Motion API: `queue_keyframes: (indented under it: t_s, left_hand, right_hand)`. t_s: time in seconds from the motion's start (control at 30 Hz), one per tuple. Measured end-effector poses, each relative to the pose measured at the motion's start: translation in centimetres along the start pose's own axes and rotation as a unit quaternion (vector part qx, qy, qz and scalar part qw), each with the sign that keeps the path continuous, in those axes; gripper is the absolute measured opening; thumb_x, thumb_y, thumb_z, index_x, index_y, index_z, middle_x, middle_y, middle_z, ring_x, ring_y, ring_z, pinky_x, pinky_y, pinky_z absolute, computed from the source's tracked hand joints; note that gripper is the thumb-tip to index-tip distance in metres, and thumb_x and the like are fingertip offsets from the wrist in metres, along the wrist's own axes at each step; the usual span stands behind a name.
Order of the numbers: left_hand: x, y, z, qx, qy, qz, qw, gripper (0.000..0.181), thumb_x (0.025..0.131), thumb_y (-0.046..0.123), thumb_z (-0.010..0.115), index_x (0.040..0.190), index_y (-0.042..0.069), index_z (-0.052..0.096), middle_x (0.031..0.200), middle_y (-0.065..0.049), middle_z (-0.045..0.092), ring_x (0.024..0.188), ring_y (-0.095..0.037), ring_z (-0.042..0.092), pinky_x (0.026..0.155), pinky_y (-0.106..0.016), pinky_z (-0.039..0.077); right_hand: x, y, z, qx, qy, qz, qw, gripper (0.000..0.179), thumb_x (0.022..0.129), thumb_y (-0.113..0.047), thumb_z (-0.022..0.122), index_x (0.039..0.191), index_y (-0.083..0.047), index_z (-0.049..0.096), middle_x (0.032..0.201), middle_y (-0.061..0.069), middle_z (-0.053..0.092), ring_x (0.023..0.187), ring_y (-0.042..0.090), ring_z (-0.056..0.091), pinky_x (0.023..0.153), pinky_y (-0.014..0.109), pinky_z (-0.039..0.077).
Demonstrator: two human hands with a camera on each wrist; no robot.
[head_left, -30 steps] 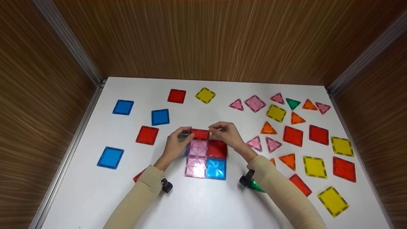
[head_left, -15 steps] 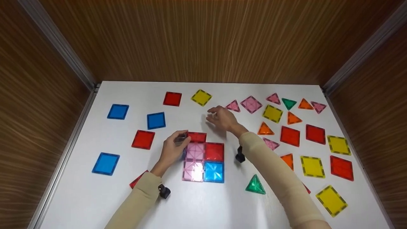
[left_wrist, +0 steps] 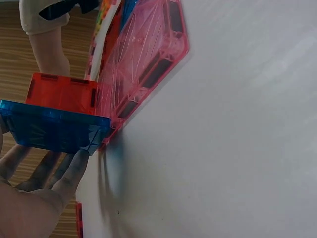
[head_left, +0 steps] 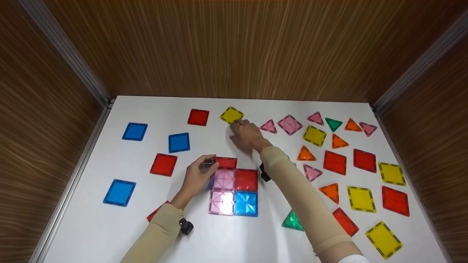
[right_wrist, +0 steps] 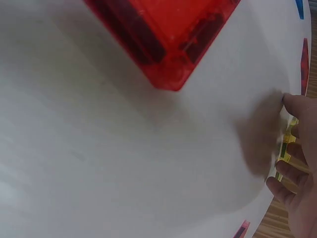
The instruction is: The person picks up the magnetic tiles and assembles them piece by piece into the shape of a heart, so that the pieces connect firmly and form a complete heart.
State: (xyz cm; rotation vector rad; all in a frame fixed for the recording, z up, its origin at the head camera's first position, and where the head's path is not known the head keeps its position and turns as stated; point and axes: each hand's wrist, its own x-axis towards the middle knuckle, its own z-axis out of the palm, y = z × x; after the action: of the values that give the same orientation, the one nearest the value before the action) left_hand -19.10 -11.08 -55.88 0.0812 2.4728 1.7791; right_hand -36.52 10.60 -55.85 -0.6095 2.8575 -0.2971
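Observation:
My left hand [head_left: 197,177] grips an upright blue magnetic tile [left_wrist: 57,128], fingers on its outer face. Beside it, an upright red magnetic tile [head_left: 225,162] stands at the back edge of a flat block. That block joins two pink square tiles [head_left: 223,179], a red one [head_left: 246,180] and a blue one [head_left: 246,203]. Farther back, my right hand [head_left: 248,136] is at the near corner of a yellow square tile [head_left: 231,114], its fingers spread in the right wrist view. Whether the fingertips touch that tile is hard to tell.
Loose blue tiles [head_left: 120,192] and red tiles [head_left: 163,164] lie to the left. Several triangles [head_left: 306,153] and squares [head_left: 334,162] spread over the right side. A green triangle [head_left: 292,221] lies partly under the right forearm. Wood-grain walls [head_left: 234,51] surround the white table [head_left: 80,226].
My right hand has left the upright red tile and moved back to the yellow square tile. The left hand has kept its hold at the block.

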Motion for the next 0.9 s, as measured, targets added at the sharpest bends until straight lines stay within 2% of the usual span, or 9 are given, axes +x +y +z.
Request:
queue_keyframes:
  t_s: [0.1, 0.2, 0.37, 0.7, 0.8, 0.9]
  left_hand:
    - [-0.1, 0.1, 0.1, 0.003, -0.007, 0.004, 1.0000, 0.047, 0.103, 0.032, 0.070, 0.144, 0.012, 0.062, 0.141, -0.010, 0.068, 0.129, -0.030, 0.064, 0.114, -0.048, 0.053]
    - [-0.1, 0.1, 0.1, 0.000, -0.007, 0.012, 0.9999, 0.046, 0.103, 0.031, 0.070, 0.143, 0.011, 0.062, 0.140, -0.011, 0.068, 0.128, -0.030, 0.064, 0.114, -0.049, 0.054]
    - [-0.1, -0.1, 0.2, -0.003, -0.011, 0.019, 0.9998, 0.046, 0.103, 0.031, 0.069, 0.143, 0.009, 0.062, 0.140, -0.012, 0.068, 0.128, -0.031, 0.064, 0.113, -0.048, 0.054]
    - [-0.1, -0.7, 0.1, -0.006, 0.002, 0.040, 0.9992, 0.043, 0.103, 0.028, 0.070, 0.140, 0.009, 0.064, 0.135, -0.014, 0.070, 0.123, -0.031, 0.066, 0.111, -0.050, 0.055]
    - [0.0, -0.8, 0.0, -0.008, 0.006, 0.038, 0.9992, 0.044, 0.103, 0.028, 0.070, 0.141, 0.007, 0.064, 0.135, -0.014, 0.070, 0.123, -0.031, 0.066, 0.111, -0.051, 0.054]
    - [0.0, -0.9, 0.1, -0.012, 0.007, 0.036, 0.9992, 0.045, 0.103, 0.028, 0.070, 0.141, 0.006, 0.063, 0.136, -0.014, 0.070, 0.124, -0.032, 0.066, 0.112, -0.051, 0.054]
  right_hand:
    - [-0.3, 0.3, 0.0, -0.015, 0.005, 0.002, 0.9999, 0.056, 0.106, -0.043, 0.061, 0.153, -0.014, 0.053, 0.163, 0.010, 0.048, 0.150, 0.034, 0.046, 0.126, 0.053, 0.039]
    - [-1.0, 0.6, -0.1, -0.006, 0.016, -0.002, 0.9998, 0.056, 0.106, -0.042, 0.061, 0.153, -0.014, 0.053, 0.162, 0.010, 0.050, 0.150, 0.033, 0.047, 0.125, 0.054, 0.040]
    - [-3.2, 1.5, 0.1, 0.010, 0.041, -0.020, 0.9989, 0.051, 0.105, -0.036, 0.063, 0.151, -0.014, 0.057, 0.158, 0.010, 0.054, 0.144, 0.033, 0.053, 0.123, 0.052, 0.044]
    - [-7.7, 2.0, 1.1, -0.019, 0.070, -0.080, 0.9942, 0.045, 0.103, -0.029, 0.068, 0.143, -0.009, 0.064, 0.145, 0.012, 0.063, 0.129, 0.034, 0.063, 0.111, 0.050, 0.054]
    - [-8.1, 1.8, 1.0, -0.024, 0.070, -0.090, 0.9931, 0.045, 0.102, -0.030, 0.069, 0.142, -0.009, 0.065, 0.145, 0.012, 0.064, 0.126, 0.035, 0.063, 0.110, 0.050, 0.055]
    - [-8.0, 1.7, 0.8, -0.006, 0.061, -0.086, 0.9944, 0.045, 0.102, -0.032, 0.070, 0.141, -0.011, 0.067, 0.147, 0.013, 0.062, 0.129, 0.035, 0.061, 0.113, 0.051, 0.052]
